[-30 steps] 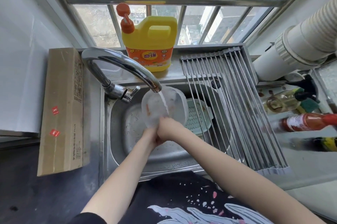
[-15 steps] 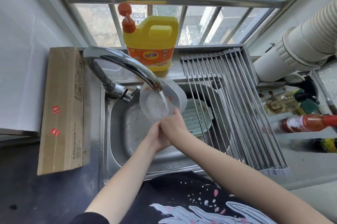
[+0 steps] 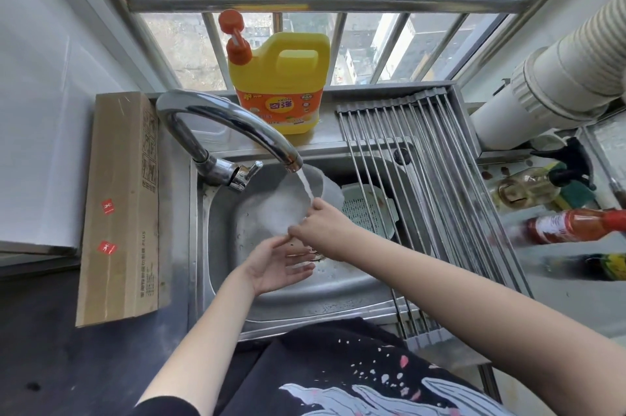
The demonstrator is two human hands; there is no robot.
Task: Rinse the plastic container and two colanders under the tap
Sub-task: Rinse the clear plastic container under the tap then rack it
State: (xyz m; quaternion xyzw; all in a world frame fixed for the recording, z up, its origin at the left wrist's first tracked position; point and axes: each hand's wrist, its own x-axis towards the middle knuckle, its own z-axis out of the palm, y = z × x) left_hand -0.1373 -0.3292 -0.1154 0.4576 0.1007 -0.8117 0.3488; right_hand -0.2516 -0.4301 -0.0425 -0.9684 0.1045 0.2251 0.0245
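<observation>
Water runs from the curved steel tap (image 3: 237, 125) into a clear plastic container (image 3: 284, 205), tilted over the sink (image 3: 338, 283). My right hand (image 3: 321, 222) pinches the container's near rim. Below it, my left hand (image 3: 274, 263) hangs palm up with relaxed fingers, holding nothing, just under the container's lower edge. A pale green colander (image 3: 367, 208) lies in the sink to the right, partly under the rack. I cannot make out a second colander.
A roll-up steel drying rack (image 3: 433, 185) covers the sink's right half. A yellow detergent jug (image 3: 281, 83) stands on the windowsill behind the tap. A long cardboard box (image 3: 118, 208) lies left of the sink. Sauce bottles (image 3: 572, 225) crowd the right counter.
My left hand let go of the container and dropped below it, palm open. My right hand moved up and right along the rim, and the container tipped further under the stream.
</observation>
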